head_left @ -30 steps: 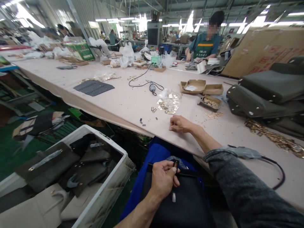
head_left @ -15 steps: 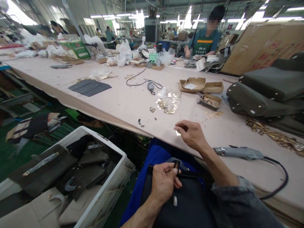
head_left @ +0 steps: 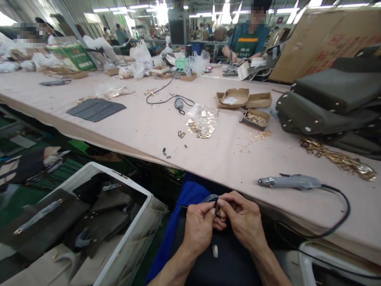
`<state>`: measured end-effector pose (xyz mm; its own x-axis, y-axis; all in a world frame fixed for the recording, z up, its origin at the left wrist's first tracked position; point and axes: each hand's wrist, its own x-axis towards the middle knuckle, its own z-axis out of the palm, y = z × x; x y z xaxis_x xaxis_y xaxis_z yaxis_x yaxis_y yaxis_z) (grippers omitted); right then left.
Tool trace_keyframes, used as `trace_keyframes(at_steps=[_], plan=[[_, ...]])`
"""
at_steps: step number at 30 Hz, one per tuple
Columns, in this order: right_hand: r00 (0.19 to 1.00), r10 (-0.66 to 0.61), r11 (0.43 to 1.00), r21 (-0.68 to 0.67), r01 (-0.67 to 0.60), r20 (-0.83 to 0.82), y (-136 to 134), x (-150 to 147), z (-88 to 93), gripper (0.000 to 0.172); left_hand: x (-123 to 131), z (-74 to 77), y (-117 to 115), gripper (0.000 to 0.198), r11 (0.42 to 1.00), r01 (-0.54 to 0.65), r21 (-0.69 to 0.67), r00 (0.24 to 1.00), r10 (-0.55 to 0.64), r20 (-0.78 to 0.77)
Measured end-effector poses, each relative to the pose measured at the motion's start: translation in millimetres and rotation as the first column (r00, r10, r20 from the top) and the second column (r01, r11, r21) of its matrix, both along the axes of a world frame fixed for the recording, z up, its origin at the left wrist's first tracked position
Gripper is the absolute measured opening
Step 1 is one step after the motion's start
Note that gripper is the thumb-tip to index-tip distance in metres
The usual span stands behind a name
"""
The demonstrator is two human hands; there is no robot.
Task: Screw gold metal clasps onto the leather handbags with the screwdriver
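Observation:
My left hand [head_left: 200, 226] is closed, its thumb and fingers pinching a small dark strap end [head_left: 216, 201] above my lap. Against it from the other side presses my right hand [head_left: 245, 218], thumb and forefinger closed on a small gold-edged metal fitting [head_left: 218, 210] at the strap. Fingers partly cover both pieces, so how they join cannot be seen. Below the hands a black bag [head_left: 226, 262] lies over my lap, with a small whitish wrapped piece [head_left: 215, 251] on it. Blue cloth [head_left: 190, 194] shows beside the bag.
On the table [head_left: 143, 139] are a grey electric screwdriver [head_left: 290, 182], a bag of gold plates [head_left: 205, 119], a box of small hardware [head_left: 256, 119] and a gold chain pile [head_left: 336, 159]. Dark bags [head_left: 333, 99] are stacked right. A white crate [head_left: 143, 210] stands left. A co-worker [head_left: 250, 39] is opposite.
My right hand has come down from the table edge to meet my left hand at the strap end. The shiny piece under its fingertips is gone from the table. The view has shifted slightly right.

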<state>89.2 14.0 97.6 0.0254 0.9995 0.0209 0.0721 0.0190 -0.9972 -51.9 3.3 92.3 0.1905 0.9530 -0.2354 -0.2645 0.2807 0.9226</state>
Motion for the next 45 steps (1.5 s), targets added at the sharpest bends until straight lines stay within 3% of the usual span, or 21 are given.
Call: trace_keyframes(at_steps=[15,23,28,31,34,39,42,45], plan=[[0.994,-0.032,0.995,0.097,0.022,0.102,0,5,-9.1,0.016,-4,1.9,-5,0.031,0.997,0.067,0.035,0.998,-0.067,-0.011],[0.986,-0.068,0.991,0.128,0.049,0.154,-1,5,-11.7,0.019,-3,-1.5,-9,0.032,0.999,-0.003,0.041,0.998,0.005,-0.067],[0.996,-0.004,0.998,0.058,-0.001,0.087,-4,5,-8.9,0.019,-3,-5.7,-11,0.031,0.999,0.008,0.038,1.000,-0.007,-0.029],[0.992,-0.054,0.998,0.045,0.049,0.115,-7,5,-6.9,0.016,-2,-6.6,-11,0.032,0.999,-0.006,0.042,0.999,0.008,-0.039],[0.974,-0.110,0.986,0.147,0.081,0.199,-9,5,-5.0,0.011,-2,-5.8,-12,0.031,0.999,-0.006,0.037,1.000,0.007,-0.020],[0.943,-0.107,0.934,0.358,-0.013,0.313,-11,2,-4.0,0.015,-2,-2.8,-11,0.033,1.000,0.004,0.002,0.999,-0.004,0.032],[0.916,-0.116,0.919,0.391,-0.048,0.385,-12,1,-5.2,0.019,-1,-3.5,-10,0.033,1.000,0.010,-0.002,0.999,-0.010,0.046],[0.930,-0.096,0.930,0.365,-0.043,0.355,-11,4,-5.0,0.019,-3,-6.5,-9,0.030,1.000,0.024,-0.002,0.998,-0.023,0.050]])
